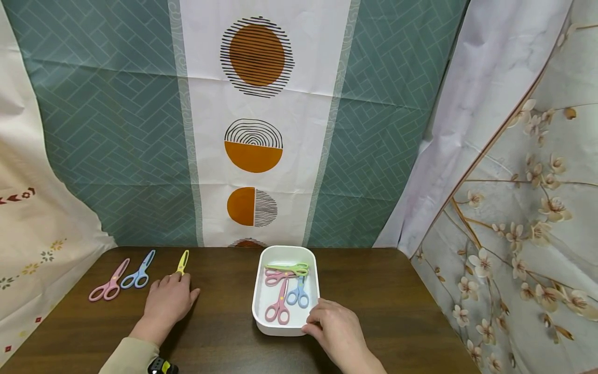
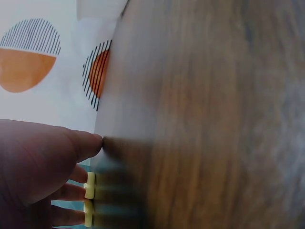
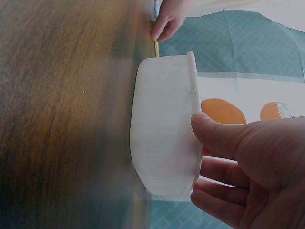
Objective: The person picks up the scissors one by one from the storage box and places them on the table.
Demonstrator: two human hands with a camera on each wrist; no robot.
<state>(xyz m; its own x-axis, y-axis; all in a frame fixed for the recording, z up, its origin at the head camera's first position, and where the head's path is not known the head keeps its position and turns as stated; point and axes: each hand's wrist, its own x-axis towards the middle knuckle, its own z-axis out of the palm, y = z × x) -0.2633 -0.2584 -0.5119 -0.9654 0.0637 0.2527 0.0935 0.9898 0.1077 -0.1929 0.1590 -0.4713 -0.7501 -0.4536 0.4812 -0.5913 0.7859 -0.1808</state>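
- Nearest the camera, a beige sleeve (image 1: 128, 358) and a dark wristband (image 1: 160, 366) with yellow-green marks sit behind the left fingers.
- Farthest left, beyond the little finger of that hand, the outer pink scissors (image 1: 113, 281) lie on the brown table (image 1: 397, 311), loops towards the person.
- Between them and the left fingers are the outer blue scissors (image 1: 141, 271), angled the same way.
- Fingertips of the left hand (image 1: 168, 300) rest on the loops of the yellow scissors (image 1: 182, 262), whose blades point away past the fingers; the thumb is spread wide of them.
- Well right of that thumb, just left of the right fingers, stands a white tray (image 1: 280, 331).
- Inside it, ahead of the right fingers, green scissors (image 1: 289, 267) cross one of two pairs of pink scissors (image 1: 282, 301); smaller blue scissors (image 1: 300, 288) lie nearer those fingers.
- Thumb and fingers of the right hand (image 1: 335, 327) pinch the tray's rim at its near right corner.
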